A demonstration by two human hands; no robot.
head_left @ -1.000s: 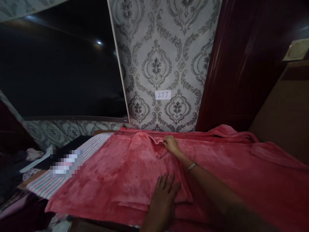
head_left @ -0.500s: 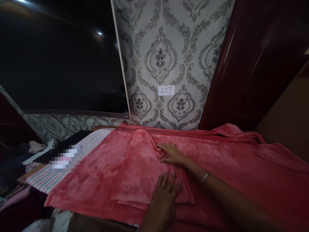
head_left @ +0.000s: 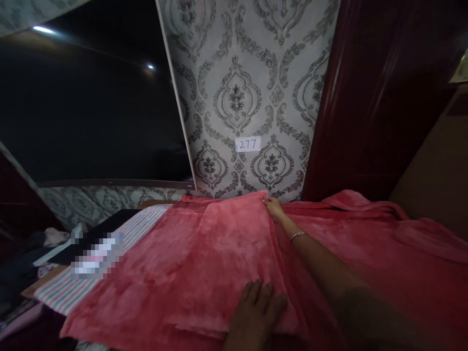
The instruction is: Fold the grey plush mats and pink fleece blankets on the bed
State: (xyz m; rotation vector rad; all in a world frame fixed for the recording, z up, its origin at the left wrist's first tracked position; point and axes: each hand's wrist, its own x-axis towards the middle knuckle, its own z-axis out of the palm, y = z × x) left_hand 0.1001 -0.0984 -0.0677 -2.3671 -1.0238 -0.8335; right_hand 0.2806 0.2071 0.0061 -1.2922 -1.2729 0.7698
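Observation:
A coral-red plush garment (head_left: 164, 263) lies spread over the surface before me, with a folded panel (head_left: 234, 234) on top of it. At the far corner of this panel my right hand (head_left: 274, 208) is closed, pinching the edge between thumb and fingers. The panel's far edge is drawn out fairly straight toward the wall. My left hand (head_left: 258, 312) rests palm down near the panel's front edge, its fingers spread on the cloth. A thin bangle sits on my right wrist.
Striped cloth (head_left: 146, 219) shows under the garment's left side, beside a blurred patch and a dark flat item (head_left: 122, 219). Patterned wallpaper with a "277" label (head_left: 247, 144) rises behind. A large screen (head_left: 91, 107) hangs left; a dark red panel (head_left: 365, 97) stands right.
My right hand has moved away from me toward the wall, pulling the folded panel's far corner out and smoothing its bunched edge. My left hand has stayed on the cloth. The view has tilted slightly.

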